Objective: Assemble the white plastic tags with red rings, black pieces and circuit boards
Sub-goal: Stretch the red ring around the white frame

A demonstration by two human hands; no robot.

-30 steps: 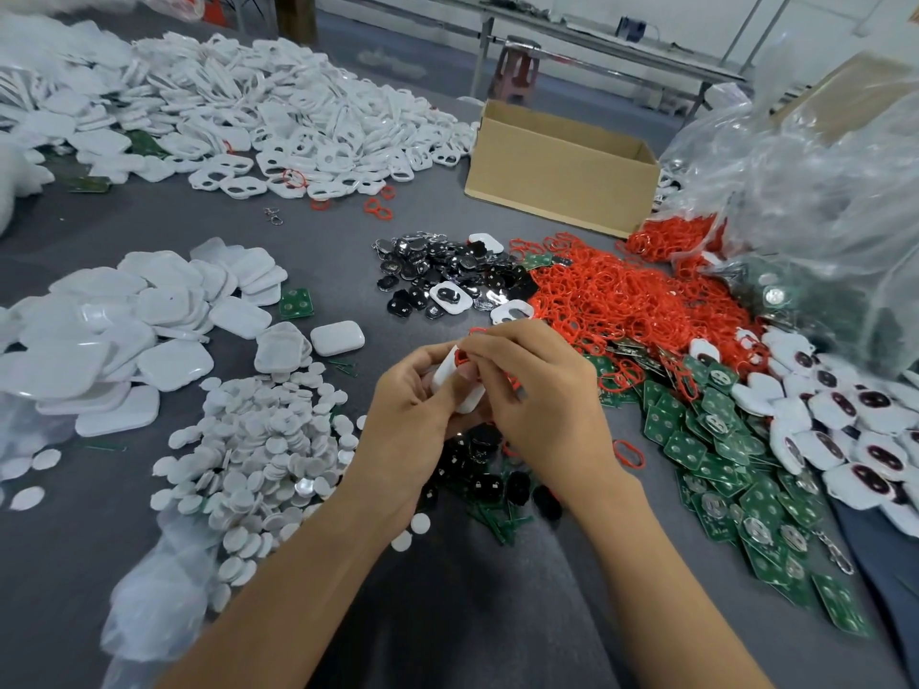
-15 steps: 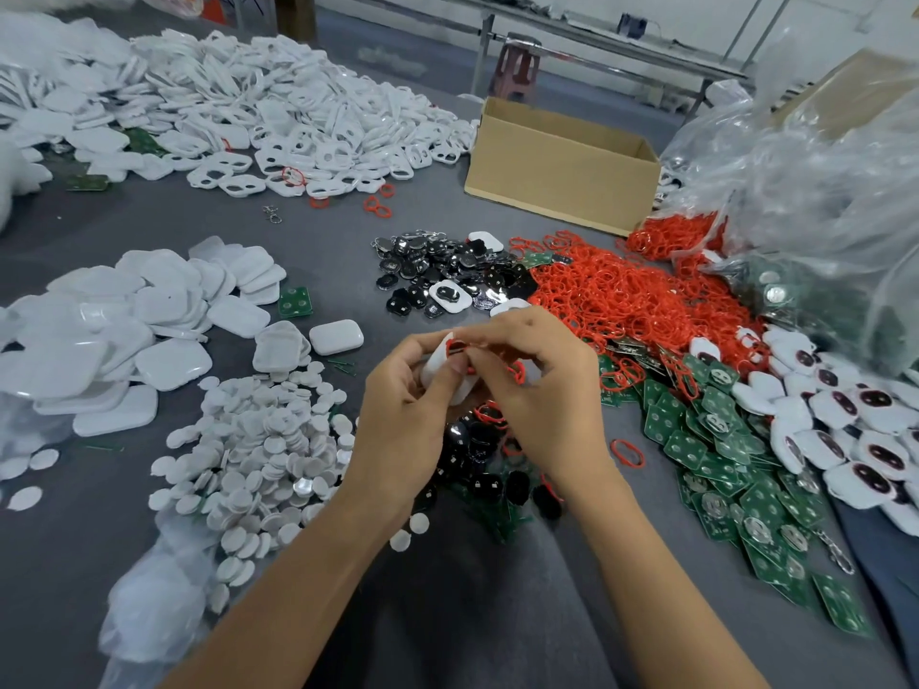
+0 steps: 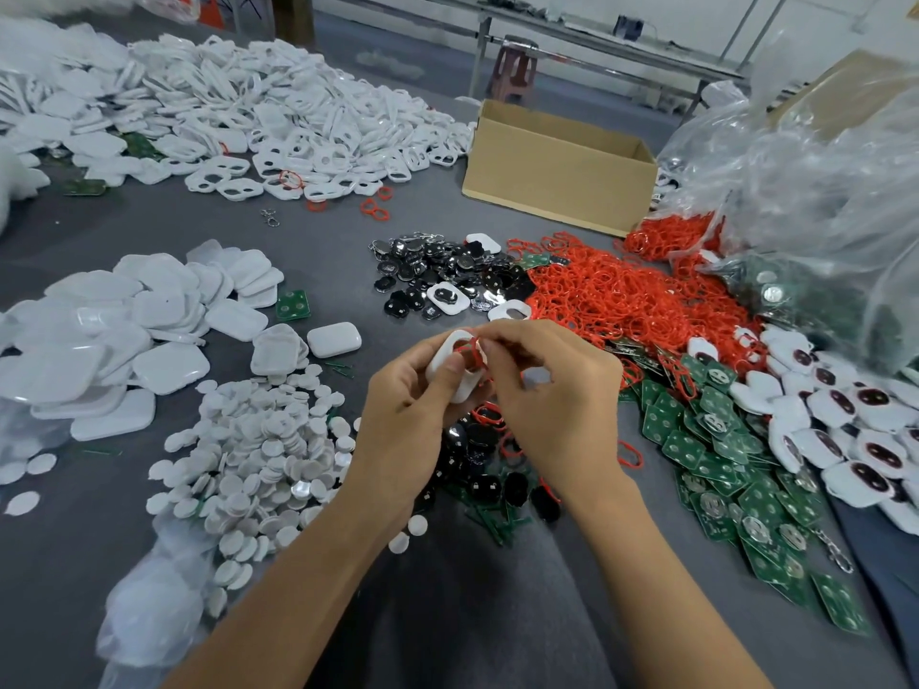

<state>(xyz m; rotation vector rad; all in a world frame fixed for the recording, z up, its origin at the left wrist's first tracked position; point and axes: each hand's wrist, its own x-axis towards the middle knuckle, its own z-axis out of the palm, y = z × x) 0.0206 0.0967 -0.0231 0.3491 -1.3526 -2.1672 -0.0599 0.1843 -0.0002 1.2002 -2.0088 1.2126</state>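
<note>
So, the white tag (image 3: 467, 387) is up off the table, held between both hands around the middle of the view. The left hand (image 3: 408, 405) grips it, thumb across the front and fingers curled round the back. The right hand (image 3: 557, 390) pinches a red ring (image 3: 472, 353) with its fingertips right at the tag's upper opening. The ring touches the tag, but I can't tell how much of it is actually seated.

Right under the hands is a small scatter of black pieces (image 3: 492, 469). A bigger black heap (image 3: 437, 276) lies just beyond, with a couple of white tags mixed in. Beside that heap, to the right, is the big tangle of loose red rings (image 3: 621, 300). The green circuit boards (image 3: 721, 440) are fanned out near the right wrist. Past them is a row of white tags with dark centres (image 3: 845, 425).

To the left of the hands is a mound of small white discs (image 3: 263, 440), and further left a stack of white square covers (image 3: 124, 330). At the far side there's a huge heap of white frames (image 3: 248, 106) and an open cardboard box (image 3: 557, 166). Clear plastic bags (image 3: 820, 191) are bunched up on the right. It all lies on a grey table (image 3: 149, 221).
</note>
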